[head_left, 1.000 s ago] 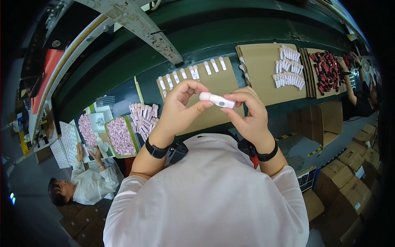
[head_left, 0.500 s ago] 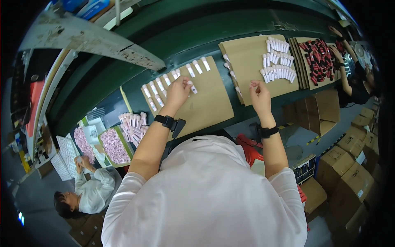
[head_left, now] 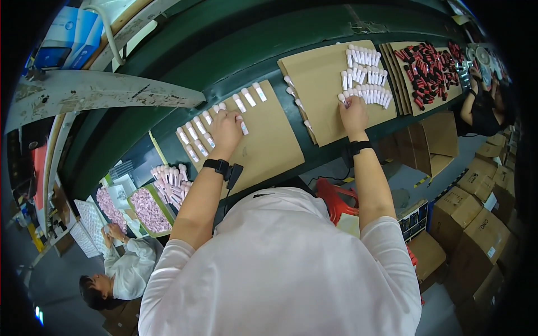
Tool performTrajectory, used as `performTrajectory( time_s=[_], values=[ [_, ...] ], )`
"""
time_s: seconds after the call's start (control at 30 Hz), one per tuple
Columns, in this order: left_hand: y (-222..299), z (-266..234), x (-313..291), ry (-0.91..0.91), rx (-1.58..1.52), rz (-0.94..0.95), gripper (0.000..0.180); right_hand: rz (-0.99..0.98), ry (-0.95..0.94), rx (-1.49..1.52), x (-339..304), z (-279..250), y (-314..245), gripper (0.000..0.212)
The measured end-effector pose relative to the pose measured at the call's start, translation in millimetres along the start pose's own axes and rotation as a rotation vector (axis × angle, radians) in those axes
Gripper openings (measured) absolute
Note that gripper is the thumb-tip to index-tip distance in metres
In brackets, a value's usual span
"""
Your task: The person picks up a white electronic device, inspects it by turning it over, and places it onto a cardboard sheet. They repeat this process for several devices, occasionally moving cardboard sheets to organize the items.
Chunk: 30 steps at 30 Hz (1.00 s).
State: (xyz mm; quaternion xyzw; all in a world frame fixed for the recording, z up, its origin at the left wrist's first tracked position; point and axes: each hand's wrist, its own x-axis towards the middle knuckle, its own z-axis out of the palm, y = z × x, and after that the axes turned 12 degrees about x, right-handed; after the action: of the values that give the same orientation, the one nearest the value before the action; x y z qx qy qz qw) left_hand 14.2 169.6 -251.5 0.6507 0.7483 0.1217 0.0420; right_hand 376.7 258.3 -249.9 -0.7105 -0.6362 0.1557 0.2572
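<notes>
1. Curled narrow between ten and eleven o'clock from centre of view, over a brown cardboard sheet [head_left: 269, 151]: left hand [head_left: 226, 130], just beside one white-handled brush [head_left: 243, 127]. Cannot tell whether gripping or merely touching.
2. Angled along an eleven-to-five axis, with pale pink head toward eleven: that same brush, at eleven o'clock.
3. Drawn narrow at two o'clock: right hand [head_left: 354, 116], with fingertips at a second brush [head_left: 343, 99], at the nine-o'clock end of the lowest row on another cardboard sheet [head_left: 319, 84]. Likewise aimed head to eleven, handle to five. Cannot tell how firmly held.
4. Counted on the first sheet: thirteen brushes in view, nine in the far row, two of those partly behind the left hand, and four in the nearer row. Mostly slanted heads toward eleven.
5. Arrayed on the second sheet: three rows, too tight to count. Along the near-left edge, four more.
6. Heaped at nine o'clock: one brush pile [head_left: 170, 180]. At two: one red-and-black heap [head_left: 428, 73].
7. Seated at eight o'clock: one white-shirted co-worker [head_left: 131, 269].
</notes>
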Motion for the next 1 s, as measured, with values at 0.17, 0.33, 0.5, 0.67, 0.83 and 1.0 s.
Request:
performTrajectory(
  time_s=[0.17, 0.33, 0.5, 0.67, 0.83, 1.0],
  values=[
    [9, -12, 2, 0.058, -0.038, 0.009, 0.014, -0.131, -0.028, 0.063, -2, -2, -20, 0.018],
    [51, -82, 4, -0.066, -0.476, 0.027, 0.025, -0.265, -0.126, 0.370, -33, -36, -114, 0.016],
    [74, -170, -8, -0.244, -0.857, 0.041, 0.025, -0.594, -0.240, 0.654, -63, -82, -203, 0.019],
    [74, -218, -30, -0.154, -0.898, 0.157, 0.025, -0.713, -0.339, 0.764, -84, -110, -242, 0.020],
    [63, -247, -45, -0.020, -0.938, 0.160, 0.022, -0.489, -0.415, 1.055, -100, -128, -262, 0.021],
    [55, -263, -53, 0.068, -0.918, 0.257, 0.023, -0.349, -0.626, 1.159, -107, -137, -258, 0.023]
  ],
)
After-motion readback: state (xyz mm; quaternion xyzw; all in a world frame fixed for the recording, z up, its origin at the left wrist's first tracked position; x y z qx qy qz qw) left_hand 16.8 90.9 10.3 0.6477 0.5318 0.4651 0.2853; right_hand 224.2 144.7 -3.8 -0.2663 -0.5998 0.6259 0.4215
